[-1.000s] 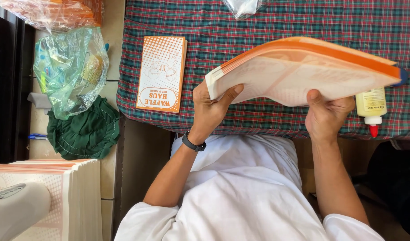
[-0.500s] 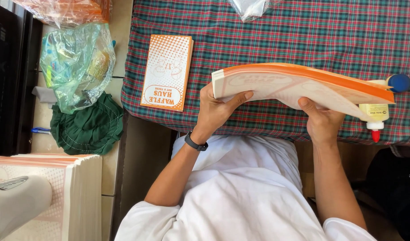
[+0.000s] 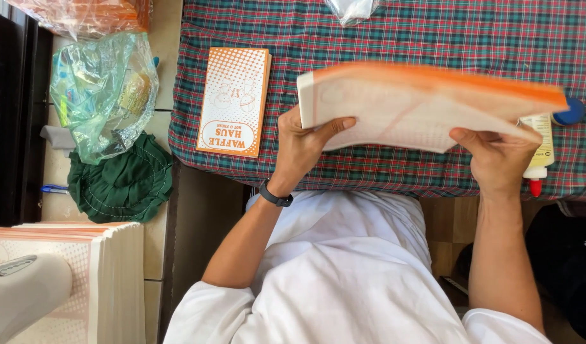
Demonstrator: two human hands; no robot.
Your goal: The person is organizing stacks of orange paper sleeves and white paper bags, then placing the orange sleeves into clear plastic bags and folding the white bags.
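The plaid tablecloth [image 3: 433,32] in red and green covers the table from eleven o'clock across to three o'clock. Held above it, from the centre out toward two o'clock, is the thick stack of orange-and-white paper bags [image 3: 420,105], blurred and close to level. The left hand [image 3: 305,143] is closed on the stack's near end, thumb lying across the white face, fingers hidden underneath. The right hand [image 3: 497,159] clamps the other end at three o'clock in the same way, thumb on top. A black wristband [image 3: 275,194] sits on the left wrist just below centre.

At nine o'clock lie a clear plastic bag [image 3: 105,92] of small items and, below it, a dark green cloth [image 3: 124,185]. At seven o'clock stands a tall pile of flat paper sheets [image 3: 108,280]. At eleven o'clock a single orange dotted paper bag [image 3: 234,100] lies flat on the cloth, well apart from the stack. At three o'clock, just beside the right hand, a glue bottle [image 3: 540,153] with a red tip lies on its side.

A stack this thick would, I judge, be handled best with both grips even and the edges kept flush, so no sheets slide out of the middle.
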